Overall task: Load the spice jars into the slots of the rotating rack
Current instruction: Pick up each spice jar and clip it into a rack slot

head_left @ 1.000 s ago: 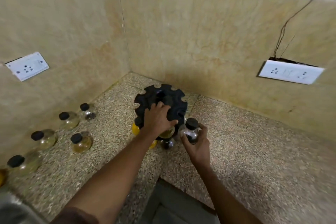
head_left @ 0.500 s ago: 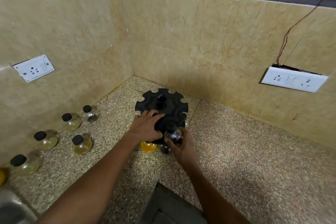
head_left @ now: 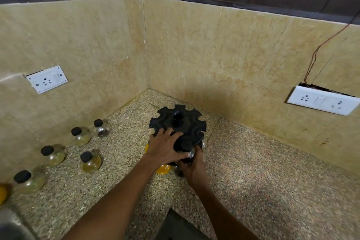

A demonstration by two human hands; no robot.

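At six o'clock, at the bottom edge, a dark gap in the counter front is seen between the two forearms, and at eight o'clock a curved metal rim (head_left: pixel 11 226) is cut off by the corner. The speckled stone counter (head_left: pixel 263 181) fills the lower half of the view.

Near the centre, the right hand (head_left: pixel 191 167) is wrapped from below around a spice jar (head_left: pixel 186 145), its fingers curled on the glass; most of the jar body is hidden by that hand. The jar's black cap sits in the front slot of the rack's top disc. The left hand (head_left: pixel 165 147) is laid on the front left of the rack (head_left: pixel 178 122), fingers spread over the disc and thumb pressed toward the jar; nothing is pinched by it. Below the hands, a jar with orange contents (head_left: pixel 163 169) is partly seen at the rack's lower level.

The rack is black, round, with scalloped notches around its rim and a hollow hub in the middle; it stands near the corner of the counter.

From eight to ten o'clock, five loose jars with black caps (head_left: pixel 90 162) are stood on the counter, well apart from the rack, clear or yellowish inside.

Farther off, a white socket plate (head_left: pixel 46 79) is fixed at nine o'clock on the beige tiled wall, and a switch plate (head_left: pixel 322 100) at three o'clock, with a thin wire (head_left: pixel 315 52) rising from it.
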